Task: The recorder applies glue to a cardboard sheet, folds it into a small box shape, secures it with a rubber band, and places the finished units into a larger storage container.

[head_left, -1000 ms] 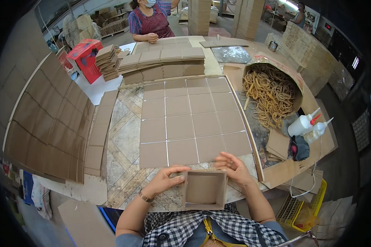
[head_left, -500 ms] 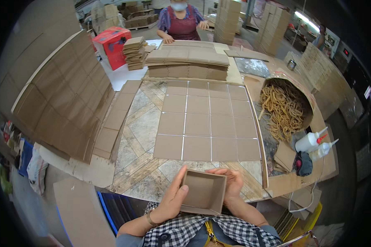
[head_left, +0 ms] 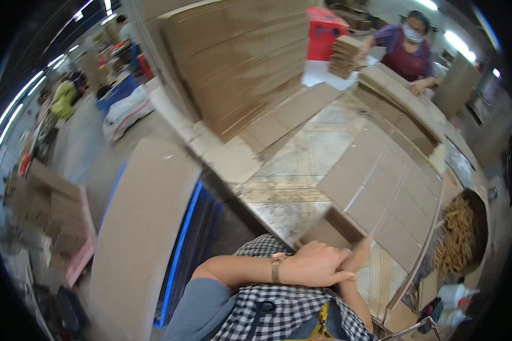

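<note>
A small open-topped brown cardboard box (head_left: 324,230) is tilted at the near table edge, blurred by motion. My right hand (head_left: 358,254) is at its right side and seems to grip it; most of that hand's fingers are hidden. Across in front of the box lies my left hand (head_left: 314,265), back upward, its fingers reaching over my right hand near the thumb. Those fingertips are smeared, so their hold is unclear. Just beyond the box, a flat sheet of cardboard panels (head_left: 381,182) split by pale gaps rests on the patterned table (head_left: 284,196).
Tall cardboard sheets (head_left: 239,62) stand at the table's left. Stacked cardboard (head_left: 401,113) lies at the back, where a masked co-worker (head_left: 407,54) stands. A container of tan bands (head_left: 458,233) and white bottles (head_left: 452,295) are at right. A large board (head_left: 145,227) stands left of me.
The view has swung left, bringing in the floor and boards there. My left hand has left the box's left side and crossed over to my right hand. The co-worker now reaches toward the small cardboard stack.
</note>
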{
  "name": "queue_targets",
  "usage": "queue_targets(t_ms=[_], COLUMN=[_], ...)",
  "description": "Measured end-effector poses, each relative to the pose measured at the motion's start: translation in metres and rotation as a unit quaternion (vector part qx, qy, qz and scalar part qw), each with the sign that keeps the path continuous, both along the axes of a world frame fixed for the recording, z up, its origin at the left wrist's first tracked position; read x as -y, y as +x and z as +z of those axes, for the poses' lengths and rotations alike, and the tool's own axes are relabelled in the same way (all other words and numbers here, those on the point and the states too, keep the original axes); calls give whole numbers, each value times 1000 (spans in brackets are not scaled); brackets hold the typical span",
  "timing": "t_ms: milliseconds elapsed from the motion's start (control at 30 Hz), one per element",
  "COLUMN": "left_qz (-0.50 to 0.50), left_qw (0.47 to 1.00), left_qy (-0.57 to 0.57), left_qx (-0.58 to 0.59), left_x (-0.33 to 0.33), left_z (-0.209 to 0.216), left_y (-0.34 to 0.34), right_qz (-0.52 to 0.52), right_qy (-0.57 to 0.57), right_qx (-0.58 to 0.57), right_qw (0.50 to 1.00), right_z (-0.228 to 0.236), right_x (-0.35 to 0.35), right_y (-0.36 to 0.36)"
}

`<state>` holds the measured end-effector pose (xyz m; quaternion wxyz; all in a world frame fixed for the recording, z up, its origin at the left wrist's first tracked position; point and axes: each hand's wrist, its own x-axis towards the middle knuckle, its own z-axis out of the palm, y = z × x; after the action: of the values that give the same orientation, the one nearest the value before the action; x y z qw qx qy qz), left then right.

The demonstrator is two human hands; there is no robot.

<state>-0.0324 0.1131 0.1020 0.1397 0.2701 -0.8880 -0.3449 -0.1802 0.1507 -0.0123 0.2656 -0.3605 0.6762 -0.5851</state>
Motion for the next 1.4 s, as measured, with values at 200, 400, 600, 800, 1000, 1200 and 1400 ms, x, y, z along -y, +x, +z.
queue_targets(t_ms=[200, 400, 600, 800, 1000, 1200, 1400], left_qz=[167, 333, 556, 649, 693, 673, 670], left_qw=[983, 923, 804, 752, 701, 700, 686], left_qy=[-60, 91, 43, -90, -154, -167, -181], left_qx=[-39, -171, -208, -75, 68, 170, 218], left_x=[8, 33, 32, -9, 49, 66, 164], left_z=[12, -41, -63, -159, -161, -189, -228], left_y=[45, 164, 270, 397, 370, 404, 458], right_qz=[165, 186, 269, 286, 264, 215, 231], right_qy=[-46, -77, 36, -89, 12, -138, -111], right_qx=[-54, -170, -323, -404, -390, -508, -496], right_qw=[984, 965, 907, 864, 882, 822, 830], right_z=[42, 20, -11, 1, -4, -7, -50], right_x=[40, 21, 21, 57, 36, 49, 49], right_y=[36, 13, 31, 61, 57, 69, 40])
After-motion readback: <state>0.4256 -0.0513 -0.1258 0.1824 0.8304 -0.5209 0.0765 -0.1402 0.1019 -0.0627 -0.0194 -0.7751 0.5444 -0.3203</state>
